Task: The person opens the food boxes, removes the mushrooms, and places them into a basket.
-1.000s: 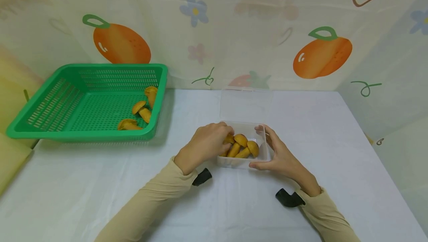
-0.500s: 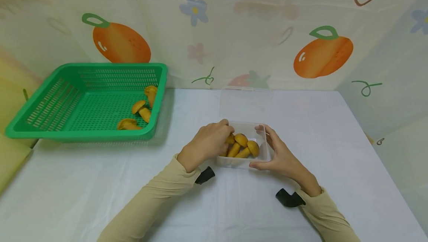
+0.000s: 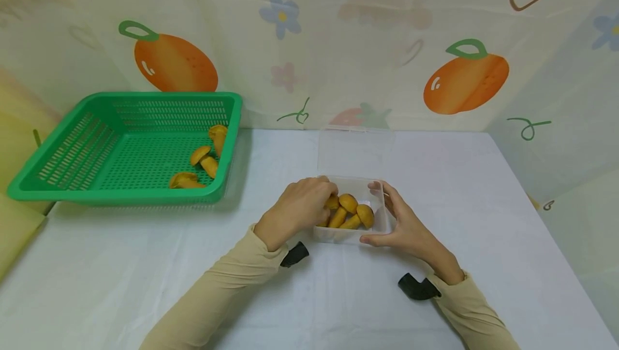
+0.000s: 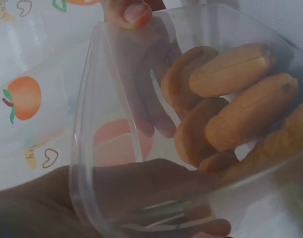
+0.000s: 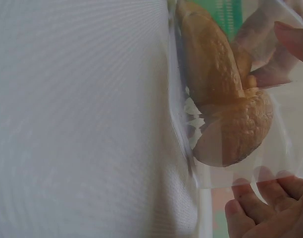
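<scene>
A clear plastic box (image 3: 348, 237) with its lid (image 3: 355, 151) folded back stands on the table in the head view, with several yellow-brown mushrooms (image 3: 365, 215) lying side by side in it. My left hand (image 3: 299, 206) reaches over the left wall, its curled fingers at the leftmost mushroom (image 3: 332, 202), mostly hidden by the hand. On the right, my right hand (image 3: 411, 229) grips the box between a thumb at the front and fingers at the back corner. The left wrist view shows mushrooms (image 4: 250, 114) through the wall. In the right wrist view, fingers (image 5: 277, 198) spread beside the box.
A green plastic basket (image 3: 224, 183) at the back left has several similar mushrooms (image 3: 209, 164) along its right side. White cloth (image 3: 145, 253) covers the table, and a patterned curtain (image 3: 338, 59) rises behind it. Dark camera mounts (image 3: 418, 287) sit at both sleeves.
The left hand lifts a little, then settles back to almost the same spot at the mushroom. The right hand and the box have stayed in place.
</scene>
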Demonstrator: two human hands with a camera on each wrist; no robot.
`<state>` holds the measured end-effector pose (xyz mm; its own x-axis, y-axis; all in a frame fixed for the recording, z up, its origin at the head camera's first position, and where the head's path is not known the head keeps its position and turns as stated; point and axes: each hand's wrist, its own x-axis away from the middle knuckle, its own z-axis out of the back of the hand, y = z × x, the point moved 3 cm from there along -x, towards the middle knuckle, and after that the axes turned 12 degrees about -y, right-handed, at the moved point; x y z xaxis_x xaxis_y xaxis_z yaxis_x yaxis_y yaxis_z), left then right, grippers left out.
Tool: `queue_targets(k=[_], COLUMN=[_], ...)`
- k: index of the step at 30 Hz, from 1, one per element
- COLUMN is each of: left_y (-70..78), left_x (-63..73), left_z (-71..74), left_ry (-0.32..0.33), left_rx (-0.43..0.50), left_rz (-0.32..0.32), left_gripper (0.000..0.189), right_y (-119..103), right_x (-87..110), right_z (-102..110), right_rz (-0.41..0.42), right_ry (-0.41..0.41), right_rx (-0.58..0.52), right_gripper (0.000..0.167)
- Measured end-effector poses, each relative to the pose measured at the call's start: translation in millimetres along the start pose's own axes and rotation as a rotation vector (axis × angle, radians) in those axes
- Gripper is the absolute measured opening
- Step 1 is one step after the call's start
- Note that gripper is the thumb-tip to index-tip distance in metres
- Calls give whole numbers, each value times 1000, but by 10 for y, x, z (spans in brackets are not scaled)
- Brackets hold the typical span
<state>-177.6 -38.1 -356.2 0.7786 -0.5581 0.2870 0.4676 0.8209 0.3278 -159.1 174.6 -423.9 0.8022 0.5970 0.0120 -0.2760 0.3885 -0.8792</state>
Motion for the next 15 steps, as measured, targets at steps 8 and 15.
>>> queue_targets(k=[8, 15], left_y=[-26, -30], left_x=[30, 98], left_z=[1, 14], left_ry=[-45, -52], left_rx=[-26, 8], left_rz=[-6, -43], left_gripper=[38, 37], right_y=[-8, -13], right_x=[8, 9], right_z=[-7, -6], right_rz=[9, 0], right_ry=[-9, -10], right_rx=[2, -2], right_gripper=[106, 107])
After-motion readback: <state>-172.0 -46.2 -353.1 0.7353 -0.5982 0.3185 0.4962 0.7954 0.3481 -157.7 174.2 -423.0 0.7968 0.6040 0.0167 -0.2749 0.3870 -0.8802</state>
